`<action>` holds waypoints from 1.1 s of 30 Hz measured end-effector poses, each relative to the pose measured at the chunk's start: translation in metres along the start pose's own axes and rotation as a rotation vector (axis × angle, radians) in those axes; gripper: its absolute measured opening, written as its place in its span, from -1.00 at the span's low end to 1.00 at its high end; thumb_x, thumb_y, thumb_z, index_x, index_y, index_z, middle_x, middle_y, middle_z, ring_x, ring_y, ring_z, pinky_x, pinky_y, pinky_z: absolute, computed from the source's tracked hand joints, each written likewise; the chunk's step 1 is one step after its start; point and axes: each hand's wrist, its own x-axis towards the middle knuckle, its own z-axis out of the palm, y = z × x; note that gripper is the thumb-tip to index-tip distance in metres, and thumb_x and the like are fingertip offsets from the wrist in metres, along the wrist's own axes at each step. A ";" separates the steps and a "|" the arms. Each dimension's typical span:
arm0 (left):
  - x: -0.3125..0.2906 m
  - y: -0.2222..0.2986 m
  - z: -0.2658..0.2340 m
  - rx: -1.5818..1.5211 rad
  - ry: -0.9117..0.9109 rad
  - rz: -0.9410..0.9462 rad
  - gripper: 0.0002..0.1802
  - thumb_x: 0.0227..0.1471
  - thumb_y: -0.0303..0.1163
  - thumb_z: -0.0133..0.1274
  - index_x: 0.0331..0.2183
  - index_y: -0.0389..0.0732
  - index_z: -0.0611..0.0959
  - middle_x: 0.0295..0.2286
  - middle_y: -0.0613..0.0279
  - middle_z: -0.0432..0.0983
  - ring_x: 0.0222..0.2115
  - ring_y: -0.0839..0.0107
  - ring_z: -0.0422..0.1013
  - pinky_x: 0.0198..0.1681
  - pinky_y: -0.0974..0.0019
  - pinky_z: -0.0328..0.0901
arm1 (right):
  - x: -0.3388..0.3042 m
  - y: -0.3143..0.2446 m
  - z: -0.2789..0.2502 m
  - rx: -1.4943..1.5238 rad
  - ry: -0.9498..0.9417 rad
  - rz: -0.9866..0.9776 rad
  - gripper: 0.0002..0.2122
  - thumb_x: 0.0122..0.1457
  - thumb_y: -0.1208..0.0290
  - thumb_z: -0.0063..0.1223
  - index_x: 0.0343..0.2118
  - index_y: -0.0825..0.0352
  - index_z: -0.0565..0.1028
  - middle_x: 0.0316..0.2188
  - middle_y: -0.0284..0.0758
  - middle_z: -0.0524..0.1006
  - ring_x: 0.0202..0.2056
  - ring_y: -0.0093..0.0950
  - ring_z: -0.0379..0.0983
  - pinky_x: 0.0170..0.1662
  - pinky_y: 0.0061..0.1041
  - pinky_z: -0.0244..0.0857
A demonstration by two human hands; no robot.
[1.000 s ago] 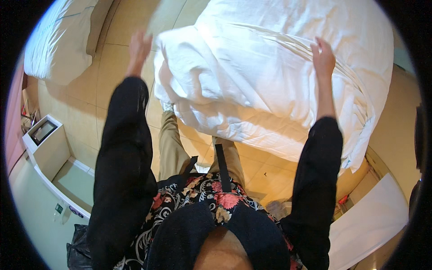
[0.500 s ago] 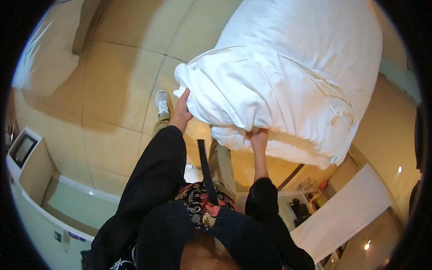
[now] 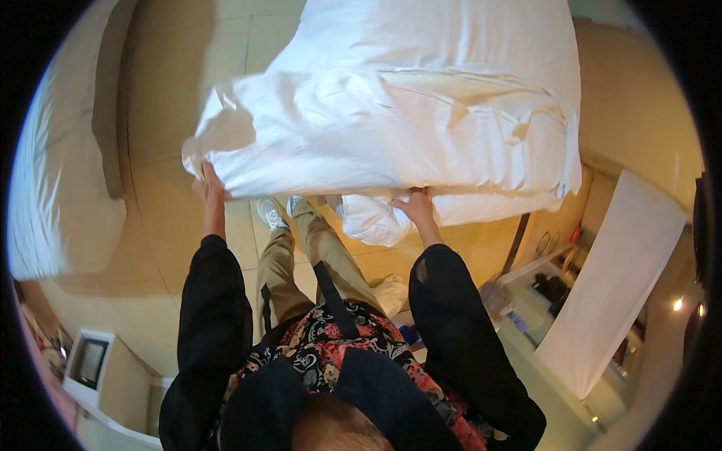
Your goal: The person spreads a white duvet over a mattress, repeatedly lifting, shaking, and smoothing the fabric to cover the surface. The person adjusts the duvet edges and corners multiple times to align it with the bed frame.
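A wide white bed cover [image 3: 323,146] stretches between my hands at the near end of a white-made bed [image 3: 444,37]. My left hand [image 3: 208,184] is closed on its left corner, held out past the bed's side above the floor. Its lower edge runs nearly straight across to my right hand [image 3: 416,204], whose fingers are tucked at that edge and grip it. Padded white bedding [image 3: 376,219] bulges out underneath, beside my right hand. Folds and a loose seam cross the cover on the right. Some fingertips of both hands are hidden by the cloth.
Another white-covered bed [image 3: 64,165] stands at the left. A long white cloth [image 3: 613,286] lies over the shelf or counter at the right, near several small items. A pale box-shaped unit [image 3: 109,372] is at the lower left. Tiled floor [image 3: 169,98] runs between the beds.
My left hand has moved left, drawing the cover's corner outward and straightening its edge. My right hand remains at the edge. The view has shifted, and both of my shoes now show.
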 end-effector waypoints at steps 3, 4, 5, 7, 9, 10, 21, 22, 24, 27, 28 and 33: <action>0.014 -0.034 -0.008 0.198 -0.012 0.165 -0.43 -0.10 -0.02 -0.18 -0.38 -0.44 0.47 -0.60 0.08 0.41 -0.57 0.40 0.29 -0.49 0.33 0.18 | -0.002 -0.014 -0.002 0.046 0.092 0.014 -0.27 -0.36 0.08 0.11 -0.07 0.39 0.20 0.02 -0.07 0.03 0.07 -0.18 -0.19 0.05 -0.20 -0.23; 0.010 -0.024 0.005 0.262 -0.064 0.028 -0.43 -0.10 -0.02 -0.19 -0.38 -0.43 0.47 -0.58 0.05 0.42 -0.55 0.35 0.30 -0.47 0.32 0.18 | -0.006 -0.006 0.000 0.068 0.157 0.049 -0.27 -0.37 0.10 0.11 -0.07 0.38 0.20 0.02 -0.07 0.02 0.07 -0.18 -0.19 0.03 -0.15 -0.21; 0.005 -0.015 0.010 0.339 -0.096 -0.107 -0.43 -0.10 -0.02 -0.20 -0.37 -0.43 0.47 -0.56 0.01 0.42 -0.53 0.30 0.31 -0.45 0.30 0.19 | -0.008 -0.004 -0.001 0.066 0.118 0.087 -0.27 -0.38 0.12 0.12 -0.07 0.37 0.19 0.02 -0.08 0.02 0.07 -0.19 -0.18 0.01 -0.10 -0.19; 0.008 -0.001 0.015 0.493 -0.204 -0.217 -0.44 -0.10 -0.02 -0.20 -0.40 -0.42 0.48 -0.54 -0.01 0.43 -0.52 0.25 0.33 -0.44 0.29 0.19 | -0.010 -0.001 -0.005 0.068 0.041 0.162 -0.26 -0.40 0.15 0.14 -0.06 0.36 0.17 0.03 -0.11 0.02 0.07 -0.19 -0.18 -0.04 -0.01 -0.16; 0.049 -0.025 -0.008 0.669 -0.155 0.146 -0.46 -0.10 -0.04 -0.21 -0.40 -0.42 0.46 -0.53 0.03 0.42 -0.50 0.27 0.32 -0.41 0.33 0.20 | -0.006 -0.019 -0.008 0.090 0.057 0.127 -0.25 -0.41 0.18 0.15 -0.05 0.35 0.16 0.03 -0.13 0.04 0.07 -0.20 -0.18 -0.05 0.03 -0.17; 0.055 -0.010 0.010 0.771 -0.223 0.168 -0.50 -0.09 -0.09 -0.19 -0.38 -0.42 0.45 -0.50 0.04 0.41 -0.47 0.28 0.32 -0.37 0.35 0.20 | -0.005 -0.013 -0.010 0.086 0.072 0.143 -0.24 -0.41 0.19 0.15 -0.04 0.34 0.15 0.02 -0.14 0.04 0.07 -0.21 -0.18 -0.06 0.04 -0.17; -0.106 0.194 0.251 0.836 -0.961 1.194 -0.60 -0.29 -0.18 0.06 -0.36 -0.24 0.46 -0.32 0.13 0.35 -0.30 0.23 0.26 -0.21 0.22 0.07 | -0.010 0.011 -0.070 0.624 -0.036 0.100 -0.69 -0.23 0.35 0.04 -0.32 0.25 0.42 -0.34 -0.18 0.40 -0.25 -0.34 0.30 -0.27 -0.38 0.18; -0.105 0.194 0.255 0.761 -0.933 1.271 -0.71 -0.25 -0.24 0.03 -0.45 -0.23 0.48 -0.49 0.19 0.42 -0.43 0.24 0.31 -0.24 0.20 0.07 | -0.008 0.009 -0.087 0.691 0.096 0.040 -0.69 -0.20 0.37 0.01 -0.29 0.26 0.39 -0.41 -0.20 0.41 -0.33 -0.32 0.32 -0.33 -0.40 0.20; -0.089 0.190 0.257 0.773 -1.026 1.186 -0.82 -0.19 -0.31 -0.01 -0.55 -0.23 0.47 -0.67 0.17 0.40 -0.61 0.23 0.32 -0.37 0.23 0.15 | 0.005 -0.012 -0.114 0.817 0.362 -0.084 -0.68 -0.15 0.40 -0.05 -0.24 0.28 0.34 -0.55 -0.22 0.43 -0.50 -0.28 0.36 -0.45 -0.43 0.23; -0.092 0.194 0.251 0.535 -1.125 1.031 -0.85 -0.13 -0.40 -0.09 -0.60 -0.27 0.42 -0.78 0.09 0.30 -0.78 0.26 0.23 -0.70 0.34 0.12 | 0.045 -0.036 -0.150 0.696 0.665 -0.042 -0.76 -0.10 0.51 -0.21 -0.29 0.29 0.33 -0.57 -0.19 0.41 -0.50 -0.25 0.35 -0.49 -0.34 0.21; -0.092 0.198 0.247 0.544 -1.114 0.957 -0.85 -0.13 -0.40 -0.09 -0.60 -0.28 0.42 -0.77 0.10 0.30 -0.76 0.29 0.24 -0.68 0.36 0.13 | 0.062 -0.037 -0.155 0.638 0.619 -0.011 -0.76 -0.10 0.54 -0.25 -0.30 0.29 0.33 -0.59 -0.18 0.40 -0.51 -0.24 0.35 -0.49 -0.31 0.20; -0.093 0.207 0.261 0.593 -1.001 0.792 -0.78 -0.16 -0.29 -0.05 -0.55 -0.28 0.45 -0.72 0.09 0.34 -0.69 0.30 0.29 -0.61 0.31 0.17 | 0.103 -0.036 -0.133 0.380 0.456 0.053 -0.85 -0.13 0.52 -0.20 -0.43 0.33 0.34 -0.58 -0.19 0.40 -0.50 -0.24 0.35 -0.50 -0.30 0.19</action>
